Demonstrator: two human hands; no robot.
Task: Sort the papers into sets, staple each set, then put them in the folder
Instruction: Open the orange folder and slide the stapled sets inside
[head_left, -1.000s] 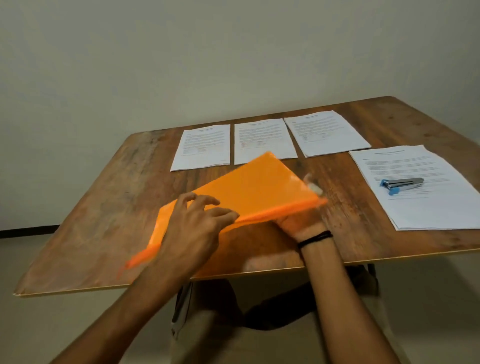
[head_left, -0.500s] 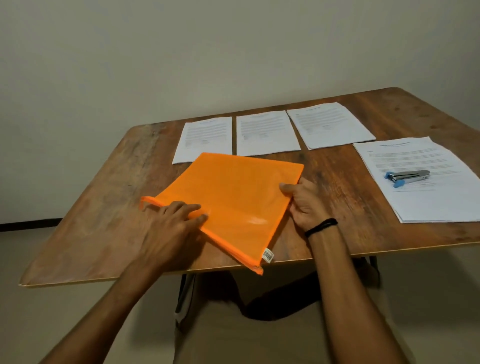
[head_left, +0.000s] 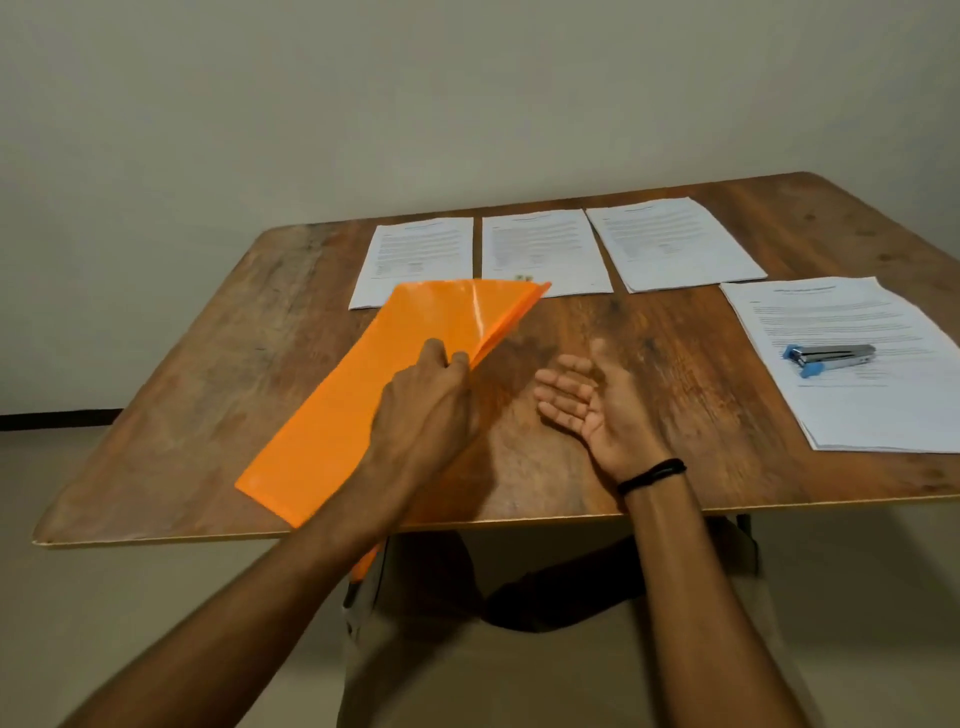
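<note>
**Head view: folder tipped up in one hand, close to the sorted sheets**

The left hand (head_left: 426, 400) grips the orange folder (head_left: 363, 395) by its right edge, fingers curled over the top, so the folder stands tilted over the left-centre of the table (head_left: 208, 374). The right hand (head_left: 587, 405) hovers just right of it, wide and relaxed, palm turned up, holding nothing.

Risks, as I judge them:
- The folder's far corner overlaps the near edges of the left set (head_left: 421, 249) and the middle set (head_left: 540, 249). A swing or drop there could shove or fan those sheets and mix the sets.
- Its near corner hangs past the near table edge. With only one hand on thin, flexible plastic, it could slip off towards the lap.
- The right set (head_left: 670, 244) lies far and well apart, so it looks safer.

The stapler (head_left: 831, 357) rests on the thick stack (head_left: 857, 415) at the right, well apart from both hands.

Writing: every sheet carries printed lines under a heading, all too small to read. No brand shows on the stapler, and no label shows on the folder.
</note>
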